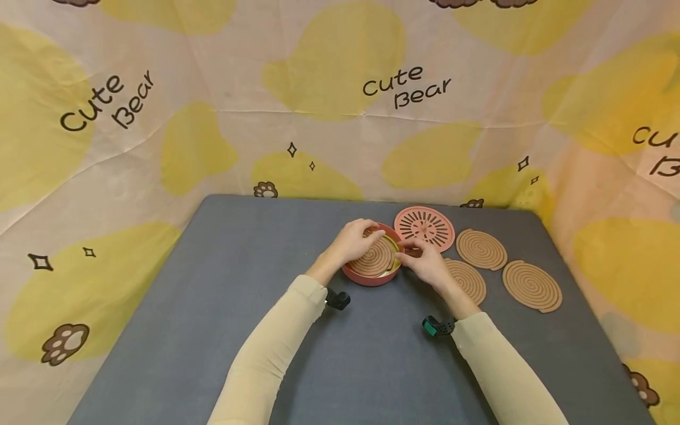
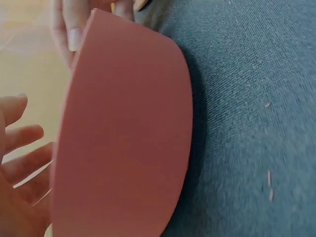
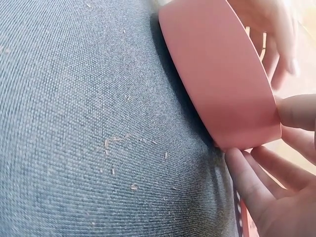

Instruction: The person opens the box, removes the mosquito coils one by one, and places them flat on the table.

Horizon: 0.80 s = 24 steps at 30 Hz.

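Observation:
A round pink-red mosquito coil holder [image 1: 370,282] sits on the table in the head view, with a brown mosquito coil [image 1: 374,260] lying inside it. My left hand [image 1: 355,241] reaches over the left rim, fingers loosely bent above the coil; in the left wrist view, the left hand [image 2: 22,197] shows spread fingers beside the rim. On the right side, my right hand [image 1: 425,264] pinches the holder's wall. In the right wrist view, that right hand [image 3: 281,192] has its thumb at the rim and fingertips against the outer wall. A yellow-green edge shows inside the holder.
Behind the right hand lies a pink slotted lid [image 1: 424,227]. To the right are three loose coils: a near coil [image 1: 467,282] partly behind the hand, a back coil [image 1: 481,249] and a right coil [image 1: 532,285]. Small brown crumbs dot the grey table [image 1: 223,283].

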{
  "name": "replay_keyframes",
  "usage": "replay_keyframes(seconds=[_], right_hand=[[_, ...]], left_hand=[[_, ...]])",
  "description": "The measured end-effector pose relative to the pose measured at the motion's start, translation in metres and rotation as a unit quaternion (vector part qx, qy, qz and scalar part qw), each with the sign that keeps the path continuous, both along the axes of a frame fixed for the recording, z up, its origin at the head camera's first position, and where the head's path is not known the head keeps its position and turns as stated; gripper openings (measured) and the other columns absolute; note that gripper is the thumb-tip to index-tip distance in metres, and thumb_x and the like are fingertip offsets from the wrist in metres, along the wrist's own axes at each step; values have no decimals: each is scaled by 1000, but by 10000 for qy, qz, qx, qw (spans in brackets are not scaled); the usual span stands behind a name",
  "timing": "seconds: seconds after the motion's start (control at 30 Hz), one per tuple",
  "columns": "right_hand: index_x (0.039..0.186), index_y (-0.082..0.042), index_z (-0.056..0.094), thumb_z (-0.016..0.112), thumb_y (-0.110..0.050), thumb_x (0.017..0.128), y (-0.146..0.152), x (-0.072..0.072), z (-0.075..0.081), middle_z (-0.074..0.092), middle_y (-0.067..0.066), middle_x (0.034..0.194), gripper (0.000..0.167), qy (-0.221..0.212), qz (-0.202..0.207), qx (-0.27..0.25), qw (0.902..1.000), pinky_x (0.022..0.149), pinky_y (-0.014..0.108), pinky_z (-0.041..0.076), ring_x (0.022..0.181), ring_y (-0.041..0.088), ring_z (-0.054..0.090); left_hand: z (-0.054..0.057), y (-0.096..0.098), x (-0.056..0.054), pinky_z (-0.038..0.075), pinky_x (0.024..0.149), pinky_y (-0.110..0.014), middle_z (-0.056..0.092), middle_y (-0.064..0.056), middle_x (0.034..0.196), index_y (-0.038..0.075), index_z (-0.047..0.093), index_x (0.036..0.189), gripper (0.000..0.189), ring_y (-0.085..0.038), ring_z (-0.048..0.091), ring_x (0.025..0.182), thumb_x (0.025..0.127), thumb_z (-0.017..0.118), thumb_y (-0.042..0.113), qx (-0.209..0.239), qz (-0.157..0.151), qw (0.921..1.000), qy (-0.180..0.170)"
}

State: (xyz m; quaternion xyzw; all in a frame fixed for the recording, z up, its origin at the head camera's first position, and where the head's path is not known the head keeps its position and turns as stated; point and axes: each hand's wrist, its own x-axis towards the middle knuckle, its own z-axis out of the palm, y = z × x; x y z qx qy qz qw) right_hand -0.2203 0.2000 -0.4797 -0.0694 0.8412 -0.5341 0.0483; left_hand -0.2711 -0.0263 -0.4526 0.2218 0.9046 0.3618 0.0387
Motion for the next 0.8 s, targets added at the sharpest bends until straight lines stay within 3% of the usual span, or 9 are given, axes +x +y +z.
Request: replay_keyframes(seconds=[0.2,0.57,0.8], right_hand=[[130,0,65,72,-21,97,-2,2,-2,60,20,131,39,28,65,-68,10000,93,45,52,120,36,60],[129,-1,65,73,-20,97,-2,1,0,61,19,130,38,89,36,-67,9999,89,40,54,118,36,62],[130,-1,65,72,-21,97,0,1,-1,62,18,129,39,16,-12,-46,10000,85,33,54,117,34,63]], left_hand=[[-9,5,-3,47,102,-44,64,-9,131,11,65,135,45,-25,58,122,106,52,43,-207,95,9996,-154],[-15,12,-7,45,104,-44,64,-9,129,10,67,131,38,-27,58,123,105,58,36,-603,260,9978,93],[-17,12,-11,46,103,-41,67,-8,126,9,68,130,35,-24,60,120,102,63,31,-706,14,9975,1]])
